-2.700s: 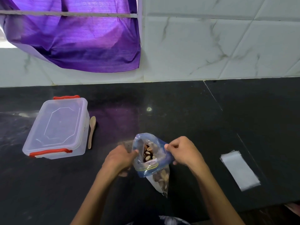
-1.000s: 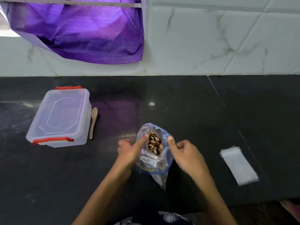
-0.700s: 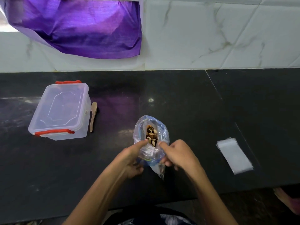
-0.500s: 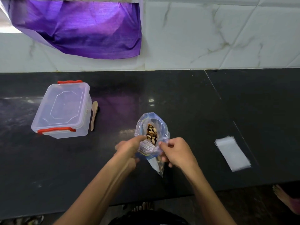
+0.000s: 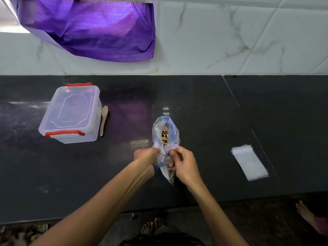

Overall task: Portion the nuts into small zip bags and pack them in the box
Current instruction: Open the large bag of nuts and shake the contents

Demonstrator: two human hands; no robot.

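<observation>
Grip: both hands [image 5: 184, 162] pinch nut bag [image 5: 166, 137] — box [image 5: 71, 114] left.

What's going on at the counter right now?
A person stands at the black counter, both hands holding a blue-tinted bag of nuts by its near side, the mouth open. The left hand and right hand each have a grip on the plastic. A stack of small zip bags lies to the right, untouched. The lidded box and a wooden spoon sit to the left.
</observation>
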